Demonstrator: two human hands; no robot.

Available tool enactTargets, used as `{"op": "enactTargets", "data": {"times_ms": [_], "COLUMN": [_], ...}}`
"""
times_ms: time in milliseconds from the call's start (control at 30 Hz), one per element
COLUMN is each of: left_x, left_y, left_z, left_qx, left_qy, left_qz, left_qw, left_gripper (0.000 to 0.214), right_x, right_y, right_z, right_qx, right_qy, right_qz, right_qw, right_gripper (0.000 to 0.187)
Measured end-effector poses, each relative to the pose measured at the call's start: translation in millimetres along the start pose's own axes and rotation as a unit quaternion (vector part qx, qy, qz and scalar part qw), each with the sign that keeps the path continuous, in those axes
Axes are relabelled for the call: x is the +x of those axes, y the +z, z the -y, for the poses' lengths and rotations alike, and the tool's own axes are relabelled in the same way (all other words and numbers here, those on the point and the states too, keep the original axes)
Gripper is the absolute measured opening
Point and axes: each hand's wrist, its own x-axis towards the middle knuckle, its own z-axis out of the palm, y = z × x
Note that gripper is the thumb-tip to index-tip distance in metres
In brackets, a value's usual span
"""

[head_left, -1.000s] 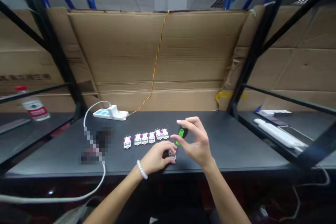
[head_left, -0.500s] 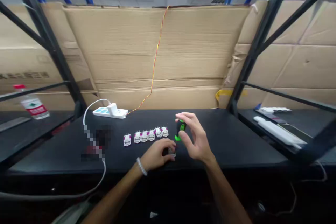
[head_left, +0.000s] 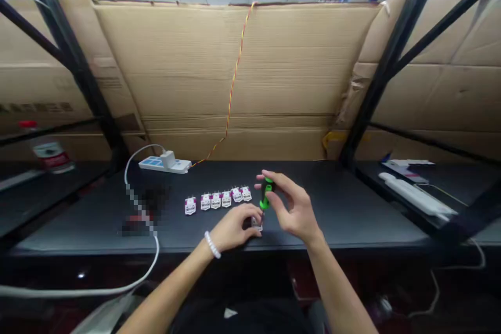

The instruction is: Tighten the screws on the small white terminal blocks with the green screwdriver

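slim screwdriver with a black-and-green plastic grip [head_left: 266, 192] stands nearly upright in the right hand [head_left: 296, 210], pinched narrowly between thumb and fingertips. its thin metal shaft points down, at about 6 o'clock, toward a small white module with metal pins [head_left: 256, 224]; exactly where the tip meets that module is too small to tell.

the left hand [head_left: 230, 228] curls closely over the module from about 9 o'clock, holding it low on the dark worktop [head_left: 336, 219] near the front edge. a white beaded bracelet [head_left: 212, 245] circles that wrist. at about 10 o'clock from the held module, a row of six white-and-magenta pin modules [head_left: 216, 200] stands just beyond the left hand, not touching it. further out on the same bearing lies a white power strip [head_left: 164, 165], its white cable [head_left: 157, 253] looping down over the front edge.

if a tiny screw head sits under that tip, the work would likely go best slowly: keep the shaft square to the module, press down lightly and turn with the fingertips rather than the wrist. the left hand should pin the module flat, since it could skate on the smooth worktop, and a slipping tip could chew the screw head.
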Motion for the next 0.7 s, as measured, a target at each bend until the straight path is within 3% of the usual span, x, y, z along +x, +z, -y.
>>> {"op": "enactTargets", "data": {"times_ms": [133, 300, 500, 700], "left_x": [-0.7, -0.5, -0.5, 0.5], "left_y": [0.6, 0.0, -0.1, -0.3], "left_z": [1.4, 1.6, 1.4, -0.1], "left_qx": [0.012, -0.005, 0.012, 0.011], "left_qy": [0.003, 0.006, 0.007, 0.012], "left_qz": [0.0, -0.001, -0.005, 0.0], "left_qw": [1.0, 1.0, 1.0, 1.0], "left_gripper": [0.018, 0.021, 0.018, 0.018], "right_x": [0.8, 0.0, -0.4, 0.9], "right_y": [0.7, -0.4, -0.1, -2.0], "right_z": [0.9, 1.4, 4.6, 8.7], "right_qx": [-0.102, -0.011, -0.127, -0.054], "right_qy": [-0.036, -0.011, -0.052, -0.037], "right_qz": [-0.068, -0.001, -0.074, 0.015], "right_qw": [0.992, 1.0, 0.988, 0.998], "right_gripper": [0.04, 0.043, 0.039, 0.052]}}
